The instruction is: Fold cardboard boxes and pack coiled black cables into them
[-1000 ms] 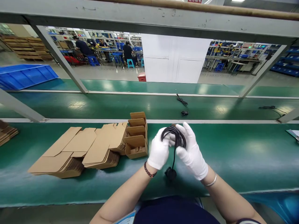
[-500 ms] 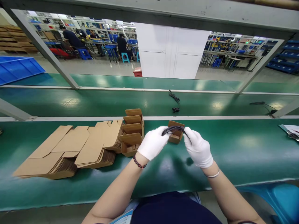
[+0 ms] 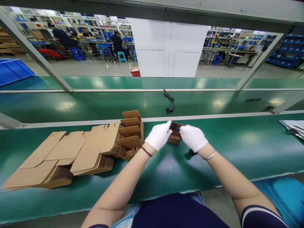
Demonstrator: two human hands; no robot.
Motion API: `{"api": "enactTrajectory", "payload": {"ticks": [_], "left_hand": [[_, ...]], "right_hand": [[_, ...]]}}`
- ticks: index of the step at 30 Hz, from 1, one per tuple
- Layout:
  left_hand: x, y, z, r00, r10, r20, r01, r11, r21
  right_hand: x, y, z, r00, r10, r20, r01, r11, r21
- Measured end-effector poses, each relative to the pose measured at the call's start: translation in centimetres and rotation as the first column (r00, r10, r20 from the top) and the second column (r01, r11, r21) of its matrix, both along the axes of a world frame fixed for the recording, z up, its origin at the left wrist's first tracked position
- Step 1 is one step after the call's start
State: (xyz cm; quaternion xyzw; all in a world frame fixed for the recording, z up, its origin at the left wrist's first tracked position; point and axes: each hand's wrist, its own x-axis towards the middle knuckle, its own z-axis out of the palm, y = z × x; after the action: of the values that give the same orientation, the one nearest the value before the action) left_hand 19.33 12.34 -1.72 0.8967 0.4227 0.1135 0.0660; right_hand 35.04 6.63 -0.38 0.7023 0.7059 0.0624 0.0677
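My left hand [image 3: 158, 135], in a white glove, grips one side of a bundled black cable [image 3: 175, 126]. From the other side my right hand [image 3: 193, 138], gloved too, closes on the same bundle. The cable is over the mouth of a small open cardboard box [image 3: 174, 139]; how deep it sits inside is partly hidden by my fingers. Beside my right wrist, on the green bench, shows a small black part [image 3: 192, 153], mostly covered by the hand. Several open cardboard boxes [image 3: 129, 142] stand in a row left of my left hand.
Stacks of flat cardboard blanks [image 3: 87, 152] lie at the left. Behind the white rail, another black cable with a plug-like end [image 3: 169, 110] rests on the green belt. Papers on a clipboard [image 3: 293, 127] lie far right. Metal posts [image 3: 35, 47] frame the bench; people sit beyond.
Both hands have moved the cable bundle down to the small box's opening and drawn closer together. The black part by my right wrist has come into view. The camera view has shifted slightly.
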Motion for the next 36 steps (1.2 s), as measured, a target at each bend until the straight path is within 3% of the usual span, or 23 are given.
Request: {"api": "enactTrajectory", "payload": {"ticks": [3, 11, 16, 26, 32, 36], "left_hand": [[0.4, 1.2, -0.3, 0.993, -0.024, -0.115, 0.026, 1.0, 0.014], [2.1, 3.2, -1.4, 0.967, -0.073, -0.244, 0.082, 0.996, 0.023], [3.6, 4.6, -1.8, 0.954, -0.106, -0.28, 0.128, 0.99, 0.062], [4.5, 7.4, -0.6, 0.92, -0.287, -0.266, 0.328, 0.936, 0.124], [3.5, 7.5, -1.2, 0.898, -0.375, -0.231, 0.404, 0.91, 0.096], [3.4, 7.1, -1.5, 0.91, -0.339, -0.239, 0.358, 0.933, 0.04]], "right_hand": [[-0.4, 1.3, -0.1, 1.0, 0.029, 0.001, -0.028, 0.996, -0.081], [-1.1, 3.8, -1.2, 0.996, 0.045, -0.072, -0.056, 0.986, -0.158], [-1.6, 6.0, -1.6, 0.993, -0.019, -0.119, -0.013, 0.966, -0.26], [-0.6, 8.7, -0.7, 0.952, -0.098, -0.289, -0.01, 0.936, -0.351], [-0.7, 8.8, -0.4, 0.99, -0.025, -0.142, -0.049, 0.868, -0.493], [-1.6, 8.6, -0.7, 0.996, 0.01, -0.089, -0.054, 0.86, -0.507]]}}
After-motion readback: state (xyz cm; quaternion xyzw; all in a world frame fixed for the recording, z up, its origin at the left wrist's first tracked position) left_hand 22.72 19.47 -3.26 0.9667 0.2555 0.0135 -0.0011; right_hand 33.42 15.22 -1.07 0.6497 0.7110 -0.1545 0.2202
